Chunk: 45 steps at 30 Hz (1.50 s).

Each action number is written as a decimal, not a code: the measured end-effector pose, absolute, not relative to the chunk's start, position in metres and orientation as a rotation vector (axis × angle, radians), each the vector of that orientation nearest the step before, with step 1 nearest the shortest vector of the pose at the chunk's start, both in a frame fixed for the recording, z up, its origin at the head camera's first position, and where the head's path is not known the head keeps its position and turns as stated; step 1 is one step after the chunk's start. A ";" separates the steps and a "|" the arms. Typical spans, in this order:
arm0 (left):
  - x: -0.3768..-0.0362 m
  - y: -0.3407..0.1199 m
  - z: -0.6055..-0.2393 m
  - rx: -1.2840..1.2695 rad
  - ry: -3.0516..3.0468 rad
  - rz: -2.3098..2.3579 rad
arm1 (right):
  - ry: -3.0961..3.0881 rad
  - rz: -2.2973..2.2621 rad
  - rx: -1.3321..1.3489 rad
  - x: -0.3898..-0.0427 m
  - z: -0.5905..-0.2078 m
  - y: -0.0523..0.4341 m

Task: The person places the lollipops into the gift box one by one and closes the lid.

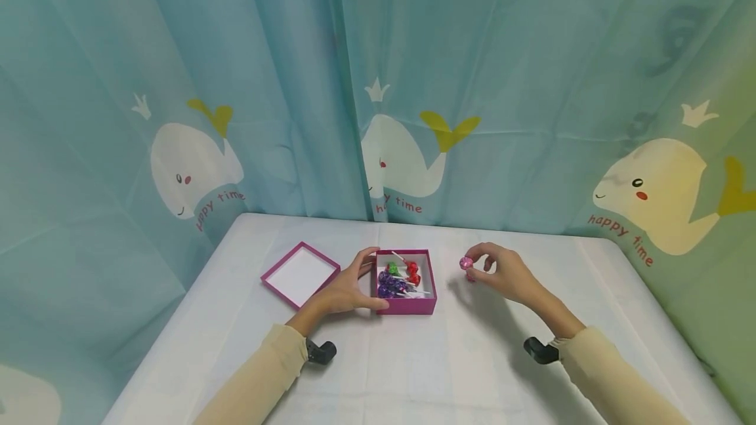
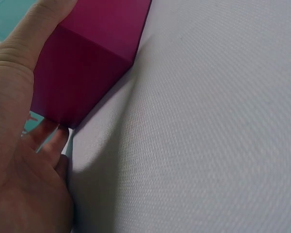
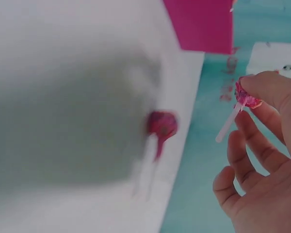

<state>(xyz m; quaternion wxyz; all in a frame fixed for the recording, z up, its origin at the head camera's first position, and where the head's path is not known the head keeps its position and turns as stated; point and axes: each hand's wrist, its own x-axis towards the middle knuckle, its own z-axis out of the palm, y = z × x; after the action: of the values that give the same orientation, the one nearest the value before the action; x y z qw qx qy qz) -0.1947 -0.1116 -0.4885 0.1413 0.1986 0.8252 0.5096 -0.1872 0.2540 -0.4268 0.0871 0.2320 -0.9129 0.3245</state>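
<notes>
In the head view a magenta box [image 1: 413,307] stands with lollipops inside: purple [image 1: 390,285], red [image 1: 413,269] and green [image 1: 392,269] wrappers with white sticks. My left hand [image 1: 345,290] grips its left side, thumb at the front corner and fingers towards the back; the left wrist view shows the thumb against the box wall [image 2: 82,73]. Right of the box my right hand [image 1: 506,274] pinches a pink lollipop [image 1: 466,262] by its wrapped head, above the table. Its white stick hangs free in the right wrist view. A second pink lollipop [image 3: 163,124] lies on the table below, blurred.
The box's lid [image 1: 301,276], white inside with a magenta rim, lies left of the box near my left forearm. All of this is on a table with a white cloth [image 1: 413,372]. A blue curtain [image 1: 295,84] with whale prints hangs behind the table.
</notes>
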 end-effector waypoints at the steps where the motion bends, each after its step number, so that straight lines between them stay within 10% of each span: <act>1: -0.195 -0.112 -0.489 0.577 2.382 1.472 | -2.729 0.985 0.700 -0.188 -0.423 0.249; 24: -0.196 -0.112 -0.485 0.597 2.379 1.475 | -2.682 1.074 1.036 -0.206 -0.421 0.138; 45: -0.193 -0.112 -0.487 0.611 2.380 1.469 | -2.745 0.894 0.974 -0.214 -0.446 0.132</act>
<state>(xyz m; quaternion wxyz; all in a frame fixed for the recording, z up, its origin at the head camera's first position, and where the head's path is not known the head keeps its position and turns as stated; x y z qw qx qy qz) -0.1927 -0.1124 -0.4868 0.1390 0.2114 0.8232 0.5083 -0.2139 0.1323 -0.4456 0.0473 0.3193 -0.9000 0.2929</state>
